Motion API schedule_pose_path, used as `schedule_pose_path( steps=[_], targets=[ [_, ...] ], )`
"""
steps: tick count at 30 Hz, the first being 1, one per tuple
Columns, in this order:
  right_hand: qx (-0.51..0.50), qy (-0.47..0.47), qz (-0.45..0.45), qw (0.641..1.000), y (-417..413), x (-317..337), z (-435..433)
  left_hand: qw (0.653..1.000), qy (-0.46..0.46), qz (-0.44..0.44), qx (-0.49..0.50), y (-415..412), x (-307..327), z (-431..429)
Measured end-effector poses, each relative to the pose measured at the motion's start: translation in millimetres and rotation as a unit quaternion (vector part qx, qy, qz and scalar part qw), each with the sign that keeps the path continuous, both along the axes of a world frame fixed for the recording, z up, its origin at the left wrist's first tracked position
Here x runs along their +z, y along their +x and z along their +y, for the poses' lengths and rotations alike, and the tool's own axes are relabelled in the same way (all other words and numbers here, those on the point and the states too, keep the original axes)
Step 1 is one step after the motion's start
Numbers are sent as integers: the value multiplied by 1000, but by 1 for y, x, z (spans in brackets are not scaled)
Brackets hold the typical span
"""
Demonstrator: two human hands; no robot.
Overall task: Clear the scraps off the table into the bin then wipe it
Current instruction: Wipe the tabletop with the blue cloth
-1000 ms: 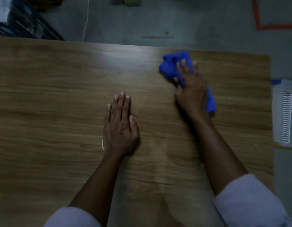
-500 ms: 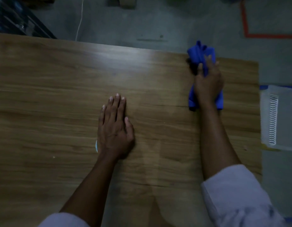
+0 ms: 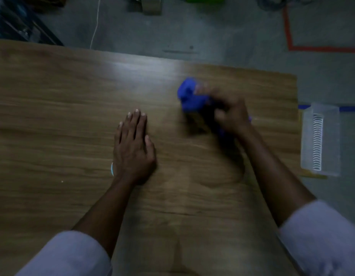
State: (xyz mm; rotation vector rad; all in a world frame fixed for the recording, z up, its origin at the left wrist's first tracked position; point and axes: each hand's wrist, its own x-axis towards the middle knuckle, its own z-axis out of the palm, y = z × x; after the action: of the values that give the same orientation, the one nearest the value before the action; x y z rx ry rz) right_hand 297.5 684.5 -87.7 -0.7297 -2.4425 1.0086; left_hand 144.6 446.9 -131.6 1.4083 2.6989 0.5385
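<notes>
On the table [image 3: 53,126], far right | right hand [image 3: 230,112] on bunched blue cloth [image 3: 189,96], blurred, cannot tell whether clamped or pressing | left hand [image 3: 133,148] flat, fingers straight, over 1 pale scrap [image 3: 112,169] | risk: wipe bypasses covered scrap; bunched cloth skips patches

Your table [image 3: 53,116] shows a smooth wood-grain surface with a soft sheen patch toward 12 o'clock. The blue cloth [image 3: 189,98] at 1 o'clock looks soft and matt; it is too blurred to show the weave. At 3 o'clock, the bin [image 3: 320,140] is translucent whitish plastic with a ribbed panel, on the matt grey floor [image 3: 222,32].
</notes>
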Motion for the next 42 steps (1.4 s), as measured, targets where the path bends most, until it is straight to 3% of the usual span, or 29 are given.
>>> schedule_pose_path(
  steps=[2, 5, 8, 11, 13, 15, 17, 19, 21, 25, 32, 34, 36, 39, 42],
  targets=[
    [-71, 23, -31, 997, -21, -8, 35, 1000, 3, 6, 0, 0, -1, 0],
    [-43, 47, -80, 995, -43, -37, 32, 1000, 18, 9, -1, -2, -5, -1],
    [17, 45, -59, 997, -26, -34, -26, 999, 42, 4, -5, -2, -7, -3],
    [142, -10, -42, 989, 11, -24, -100, 997, 74, -19, -9, -3, -8, -4],
    [209, -65, -83, 972, 37, -16, -133, 995, 94, -34, -8, -5, -7, -6],
    [163, -139, -101, 972, 48, 1, -131, 993, 106, -46, -5, -4, -6, -7],
    [10, -171, -55, 984, 48, 16, -106, 993, 112, -46, -3, -2, -7, -8],
    [-92, -111, -24, 989, 44, 15, -74, 993, 112, -35, -1, 0, -12, -10],
    [-107, -53, -58, 991, 36, -3, -63, 994, 108, -31, -3, 1, -16, -12],
    [-30, 6, -93, 995, 36, -40, -106, 992, 102, -69, -18, 7, -20, -24],
    [143, -104, -99, 979, 106, -17, -258, 973, 116, -188, -73, 74, -7, -125],
    [103, -160, -112, 975, 118, -1, -264, 964, 120, -229, -61, 96, -4, -159],
    [-26, -189, -74, 979, 125, 13, -251, 957, 123, -259, -41, 109, -3, -185],
    [-190, -112, -30, 975, 133, 14, -225, 952, 129, -274, -33, 120, -6, -215],
    [-157, -63, -97, 981, 130, -17, -257, 952, 143, -266, -39, 127, -8, -236]
  ],
)
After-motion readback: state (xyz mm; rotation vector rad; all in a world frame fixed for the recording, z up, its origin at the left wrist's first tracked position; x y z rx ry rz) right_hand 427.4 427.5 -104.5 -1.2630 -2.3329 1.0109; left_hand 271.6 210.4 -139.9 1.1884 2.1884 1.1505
